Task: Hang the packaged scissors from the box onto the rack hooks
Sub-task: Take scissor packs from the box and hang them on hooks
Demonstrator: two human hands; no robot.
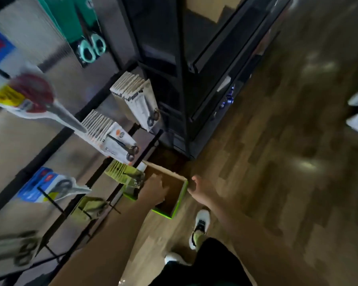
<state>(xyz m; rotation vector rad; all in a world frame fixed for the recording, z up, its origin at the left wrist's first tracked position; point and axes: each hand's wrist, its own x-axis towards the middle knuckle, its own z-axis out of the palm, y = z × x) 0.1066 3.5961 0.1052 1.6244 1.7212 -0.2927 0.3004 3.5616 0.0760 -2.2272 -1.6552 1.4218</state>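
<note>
An open cardboard box (180, 200) with green sides stands on the floor at the foot of the rack. My left hand (155, 189) reaches down into it from the left; whether its fingers hold anything is hidden. At the box's right rim, my right hand (196, 187) touches the cardboard edge with fingers curled. The box's inside looks bare brown where it shows. Packaged scissors hang on the rack hooks at left: a white-carded row (110, 135), a second white row (136, 96), and green-carded packs (122, 174) just above the box.
More scissor packs hang higher and lower on the rack: red-handled (31, 93), teal-handled (91, 46), blue-carded (48, 184). Bare black hooks (52, 201) stick out at lower left. A dark shelving unit (174, 79) stands behind the box. My shoes (198, 226) are on the wooden floor.
</note>
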